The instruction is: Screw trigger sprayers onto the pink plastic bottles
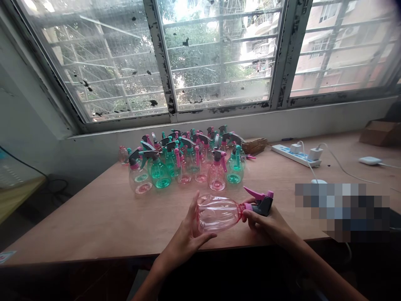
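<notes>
A clear pink spray bottle (217, 214) lies on its side in the air above the table's front edge, held between both hands. Its base rests in my left hand (191, 230), with the fingers behind it and the thumb below. At the neck, my right hand (266, 221) is closed around the collar and the black spray head (265, 205), whose pink trigger points up and left. Behind them stands a group of pink and green spray bottles, among them a pink one (216, 176) and a green one (160, 172), fitted with black, pink and teal heads.
A white power strip (296, 155) with plugs and cables lies at the back right, near a cardboard box (380, 133). Crumpled brown cardboard (254, 146) sits beside the bottles. The wooden table (94, 217) runs up to the wall under the windows.
</notes>
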Demonstrator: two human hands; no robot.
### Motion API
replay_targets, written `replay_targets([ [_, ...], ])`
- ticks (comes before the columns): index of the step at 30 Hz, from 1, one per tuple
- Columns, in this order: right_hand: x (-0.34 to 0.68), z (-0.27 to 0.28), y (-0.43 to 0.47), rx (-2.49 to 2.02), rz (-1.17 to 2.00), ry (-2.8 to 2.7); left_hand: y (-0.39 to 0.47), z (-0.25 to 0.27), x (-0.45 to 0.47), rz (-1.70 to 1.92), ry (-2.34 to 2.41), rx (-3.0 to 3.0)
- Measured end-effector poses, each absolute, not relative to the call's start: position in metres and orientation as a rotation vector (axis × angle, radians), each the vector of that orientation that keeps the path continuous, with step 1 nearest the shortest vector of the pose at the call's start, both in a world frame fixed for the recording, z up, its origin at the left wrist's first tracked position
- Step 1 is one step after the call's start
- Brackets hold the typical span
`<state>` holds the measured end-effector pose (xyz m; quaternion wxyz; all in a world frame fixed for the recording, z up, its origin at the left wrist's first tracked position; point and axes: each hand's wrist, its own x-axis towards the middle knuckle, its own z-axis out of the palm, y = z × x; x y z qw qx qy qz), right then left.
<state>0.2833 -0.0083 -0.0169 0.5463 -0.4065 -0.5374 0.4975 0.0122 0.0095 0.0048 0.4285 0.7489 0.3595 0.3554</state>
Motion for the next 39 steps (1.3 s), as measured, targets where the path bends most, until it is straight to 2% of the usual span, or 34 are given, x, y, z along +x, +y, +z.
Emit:
replay_targets([
  [33,0.284,-0.02,-0.006,-0.957,1.162,-1.236,0.002,0.016,0.012,0.831,0.761,1.538],
  [39,0.284,-0.02,-0.006,-0.947,1.175,-1.223,0.004,0.007,0.011,0.913,0.815,1.68],
])
